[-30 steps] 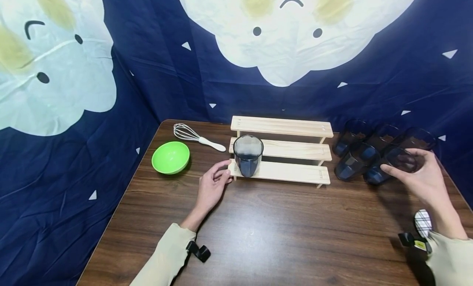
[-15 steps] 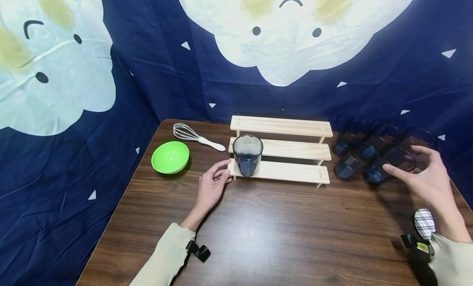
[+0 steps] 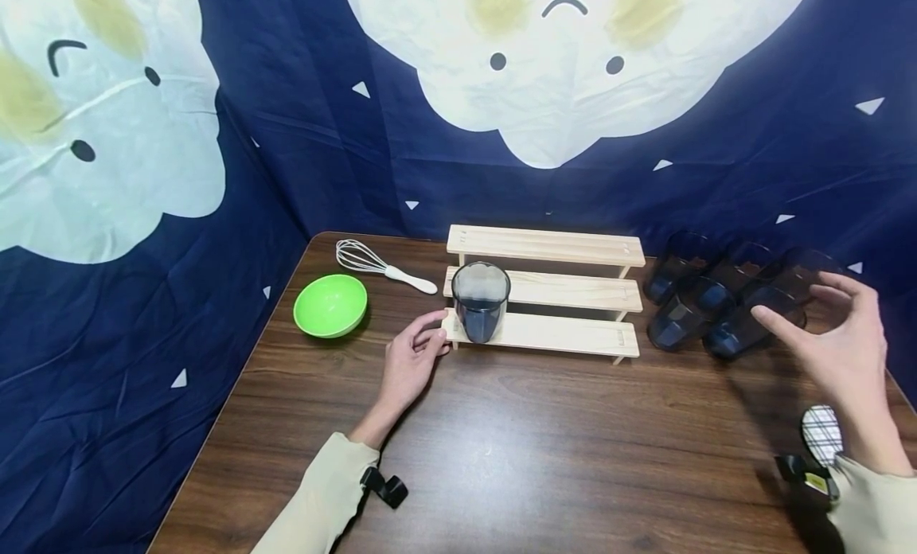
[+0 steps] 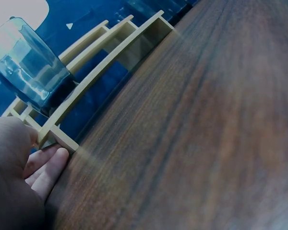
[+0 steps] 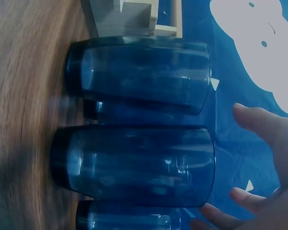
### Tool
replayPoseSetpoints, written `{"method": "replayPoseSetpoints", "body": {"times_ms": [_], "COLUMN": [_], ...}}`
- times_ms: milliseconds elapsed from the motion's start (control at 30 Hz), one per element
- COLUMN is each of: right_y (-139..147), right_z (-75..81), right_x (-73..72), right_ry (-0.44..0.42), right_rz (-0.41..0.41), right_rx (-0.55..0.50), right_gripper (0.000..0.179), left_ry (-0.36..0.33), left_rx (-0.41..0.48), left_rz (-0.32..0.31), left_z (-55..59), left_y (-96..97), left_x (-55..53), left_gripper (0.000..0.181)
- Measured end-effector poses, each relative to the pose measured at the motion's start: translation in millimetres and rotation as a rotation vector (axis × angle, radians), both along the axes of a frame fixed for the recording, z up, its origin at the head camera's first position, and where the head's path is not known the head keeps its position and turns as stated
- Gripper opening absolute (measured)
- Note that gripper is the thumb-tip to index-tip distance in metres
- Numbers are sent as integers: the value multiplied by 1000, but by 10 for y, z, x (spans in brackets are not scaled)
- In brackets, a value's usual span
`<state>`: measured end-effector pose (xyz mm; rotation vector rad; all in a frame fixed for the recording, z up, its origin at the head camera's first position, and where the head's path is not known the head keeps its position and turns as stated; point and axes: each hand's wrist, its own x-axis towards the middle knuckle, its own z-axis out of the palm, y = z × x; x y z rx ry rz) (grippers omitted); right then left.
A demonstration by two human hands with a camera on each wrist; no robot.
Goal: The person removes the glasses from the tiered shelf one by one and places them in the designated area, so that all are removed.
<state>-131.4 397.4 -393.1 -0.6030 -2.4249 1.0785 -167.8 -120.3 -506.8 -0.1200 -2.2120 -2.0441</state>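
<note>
My left hand (image 3: 411,361) holds the left end of the lowest step of a three-tier wooden shelf (image 3: 559,332), its fingers at the end leg in the left wrist view. A dark tinted glass (image 3: 481,303) stands upright on that step's left end. At the right, my right hand (image 3: 845,343) hovers with thumb and fingers spread around air, just right of the front-right glass (image 3: 741,331). In the right wrist view, the fingertips are near the rim of a glass (image 5: 139,165), with a second glass (image 5: 144,74) beside it.
Several dark glasses (image 3: 684,319) stand grouped right of the shelf. A green bowl (image 3: 331,306) and a white whisk (image 3: 404,278) lie on the wooden table (image 3: 501,458) at the left. A checked white object (image 3: 821,435) is by the right wrist. Blue cloth (image 3: 322,140) hangs behind.
My right hand has drawn back to the right from the rim of the front-right glass, which stays in place. My left hand and the shelf have not moved.
</note>
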Motion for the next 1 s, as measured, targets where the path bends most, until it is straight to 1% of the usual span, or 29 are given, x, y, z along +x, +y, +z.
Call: {"method": "replayPoseSetpoints", "body": {"times_ms": [67,167,267,333,467,667,767,1000], "right_y": [-36,-92,-144,-176,-254,-369,-423,-586], "right_z": [13,22,35,47,68,105,117,100], "right_x": [3,6,8,6,9,13,3,-59], "right_ry": [48,151,255,298,333,381,406,452], "right_rz": [-29,-43,-28,-13,21,76,111,202], "right_rx": [-22,-24,2,19,42,35,21,-53], "right_gripper": [89,84,79,77,76,76,78,80], "left_ry": [-5,-14,-16,-14,-6,-6,-6,11], "left_rx": [1,0,-2,-6,-11,-12,-14,-11], "left_rz": [-1,3,3,1,-2,0,2,7], "left_z": [2,0,-2,-3,-6,-10,-7,-13], "left_y": [1,3,5,7,9,8,6,3], "left_x": [1,6,6,4,4,12,12,-7], "left_gripper": [33,34,34,34,33,33,33,32]}}
